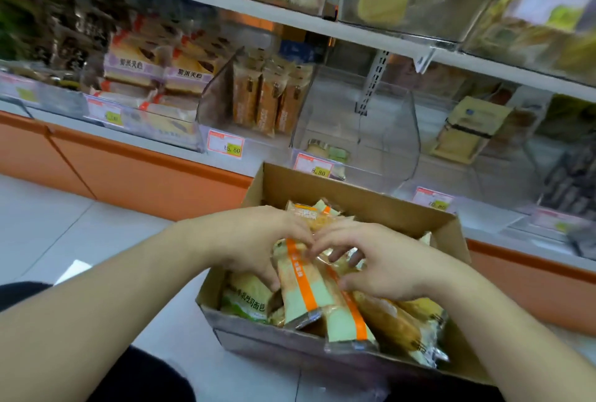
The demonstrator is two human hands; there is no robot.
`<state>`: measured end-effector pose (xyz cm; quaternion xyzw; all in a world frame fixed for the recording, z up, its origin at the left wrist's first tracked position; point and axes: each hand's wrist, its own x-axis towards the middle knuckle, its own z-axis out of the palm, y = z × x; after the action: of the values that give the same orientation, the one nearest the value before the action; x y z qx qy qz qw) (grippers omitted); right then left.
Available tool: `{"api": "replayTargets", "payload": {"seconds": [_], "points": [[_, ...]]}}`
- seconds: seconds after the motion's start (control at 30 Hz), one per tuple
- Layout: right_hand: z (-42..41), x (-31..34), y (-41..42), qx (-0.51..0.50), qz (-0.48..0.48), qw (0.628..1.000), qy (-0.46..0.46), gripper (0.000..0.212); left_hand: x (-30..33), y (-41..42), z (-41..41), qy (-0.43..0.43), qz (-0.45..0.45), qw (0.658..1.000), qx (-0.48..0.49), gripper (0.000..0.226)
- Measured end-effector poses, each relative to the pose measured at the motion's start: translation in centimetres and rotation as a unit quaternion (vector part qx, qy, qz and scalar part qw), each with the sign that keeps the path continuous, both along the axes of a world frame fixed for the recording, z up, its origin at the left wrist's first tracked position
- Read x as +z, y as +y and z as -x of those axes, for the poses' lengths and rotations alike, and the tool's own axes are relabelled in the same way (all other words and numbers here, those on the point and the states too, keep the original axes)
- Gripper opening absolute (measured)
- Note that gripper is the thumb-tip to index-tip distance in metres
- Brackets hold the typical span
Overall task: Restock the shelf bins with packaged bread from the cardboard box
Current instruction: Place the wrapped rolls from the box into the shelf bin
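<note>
An open cardboard box [358, 198] stands on the floor in front of the shelf, filled with several packaged breads. My left hand [254, 240] and my right hand [374, 259] are both inside it, fingers curled around two long bread packs with orange stripes [306, 292]. A green-labelled bread pack [245, 300] lies at the box's near left, and a brown loaf pack [396, 321] at its near right. Directly behind the box, a clear shelf bin [364, 130] holds only a few small packs at its bottom.
The lower shelf carries more clear bins: sandwich breads [154, 79] at left, brown bread packs [267, 98] in the middle, flat yellow packs [464, 130] at right. Price tags [224, 144] line the shelf edge. An orange base panel [129, 176] runs below. White tiled floor lies at left.
</note>
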<state>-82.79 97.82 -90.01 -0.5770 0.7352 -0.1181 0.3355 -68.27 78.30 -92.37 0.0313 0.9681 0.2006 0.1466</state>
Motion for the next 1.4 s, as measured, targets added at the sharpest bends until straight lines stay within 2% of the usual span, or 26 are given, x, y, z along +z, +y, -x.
{"api": "replayTargets", "payload": {"seconds": [0.13,0.27,0.4,0.6,0.73,0.83,1.03,1.1,1.17,1.27,1.4], "points": [[-0.3,-0.6,0.2,-0.026,-0.012,0.999,-0.014,0.056,-0.9,1.3,0.4,0.014,0.002,1.000,0.008,0.064],[0.0,-0.2,0.6,-0.048,-0.003,0.999,-0.014,0.055,-0.8,0.9,0.2,0.030,-0.070,0.995,0.065,0.053],[0.8,0.3,0.7,-0.092,0.070,0.991,-0.068,0.059,0.2,0.1,0.3,0.063,-0.143,0.979,0.132,0.039],[0.8,1.2,-0.3,-0.210,0.222,0.946,-0.110,0.023,1.8,0.1,0.5,0.103,-0.286,0.937,0.174,0.018],[0.8,1.8,-0.9,-0.299,0.267,0.897,-0.186,0.003,2.5,0.3,0.2,0.103,-0.379,0.899,0.192,0.026],[0.7,1.6,-1.2,-0.347,0.278,0.873,-0.199,0.020,2.3,0.1,0.1,0.101,-0.395,0.889,0.208,0.034],[0.6,1.8,-1.8,-0.377,0.259,0.831,-0.317,0.037,2.2,-0.9,-0.2,0.094,-0.414,0.876,0.229,0.027],[0.6,1.7,-2.0,-0.358,0.260,0.844,-0.304,0.028,2.2,-1.5,-0.2,0.099,-0.417,0.874,0.229,0.028],[0.5,1.5,-2.5,-0.318,0.262,0.875,-0.256,0.012,2.1,-2.2,-0.1,0.109,-0.420,0.870,0.233,0.031],[0.5,1.9,-4.4,-0.305,0.276,0.891,-0.193,0.031,2.3,-3.3,0.0,0.123,-0.429,0.864,0.232,0.038],[1.5,3.9,-9.2,-0.275,0.331,0.887,-0.167,0.028,2.9,-6.4,0.8,0.194,-0.400,0.859,0.254,0.042]]}}
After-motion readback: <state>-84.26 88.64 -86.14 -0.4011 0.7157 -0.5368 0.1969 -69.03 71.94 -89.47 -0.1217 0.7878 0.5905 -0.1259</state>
